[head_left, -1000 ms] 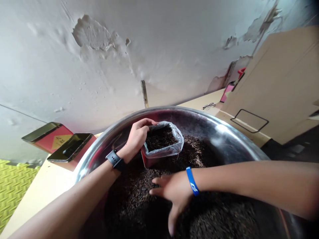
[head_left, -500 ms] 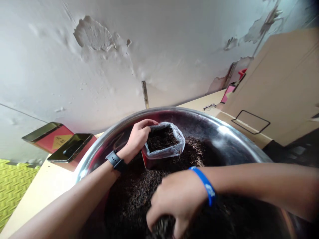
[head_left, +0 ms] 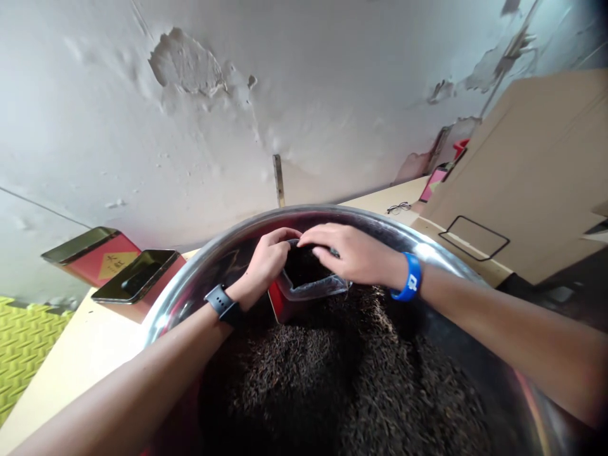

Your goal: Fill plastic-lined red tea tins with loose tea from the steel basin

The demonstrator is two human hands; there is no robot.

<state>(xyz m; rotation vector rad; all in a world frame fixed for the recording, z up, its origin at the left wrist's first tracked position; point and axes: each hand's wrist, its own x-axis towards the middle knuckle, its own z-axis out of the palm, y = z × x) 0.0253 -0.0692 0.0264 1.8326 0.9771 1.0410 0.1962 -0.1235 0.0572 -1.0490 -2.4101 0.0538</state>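
Two hands (head_left: 266, 263) (head_left: 356, 253) crowd one tin (head_left: 284, 305) in one basin (head_left: 420, 238).

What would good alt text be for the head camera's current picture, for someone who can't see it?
A person's left hand holds a red, plastic-lined container at its rim, while the right hand curls over the opening. The container stands among dark, loose shreds in a metal basin.
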